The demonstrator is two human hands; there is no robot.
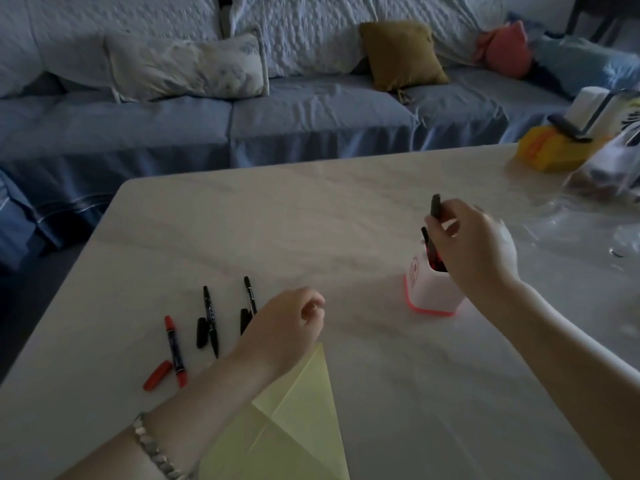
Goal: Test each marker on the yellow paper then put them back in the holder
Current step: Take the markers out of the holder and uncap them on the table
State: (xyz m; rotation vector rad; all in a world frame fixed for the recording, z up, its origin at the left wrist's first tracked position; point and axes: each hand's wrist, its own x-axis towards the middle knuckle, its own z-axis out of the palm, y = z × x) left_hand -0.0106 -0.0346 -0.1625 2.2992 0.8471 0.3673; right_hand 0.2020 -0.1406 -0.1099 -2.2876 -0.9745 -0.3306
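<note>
My right hand (474,247) grips a black marker (435,206) upright, its lower end inside the white holder with the pink base (427,294). Another black marker (426,237) stands in that holder. My left hand (287,323) hovers with curled fingers and nothing in it, above the top corner of the yellow paper (294,420). To its left, on the white table (311,220), lie a red marker (175,351) with its red cap (157,375) off beside it, and two black markers (210,320) (250,296), each with a black cap beside it. My left hand partly hides the rightmost one.
A yellow box (550,152) with white items and clear plastic bags (599,202) sit at the table's far right. A blue sofa with cushions (242,116) runs behind the table. The table's left edge drops off near the red marker.
</note>
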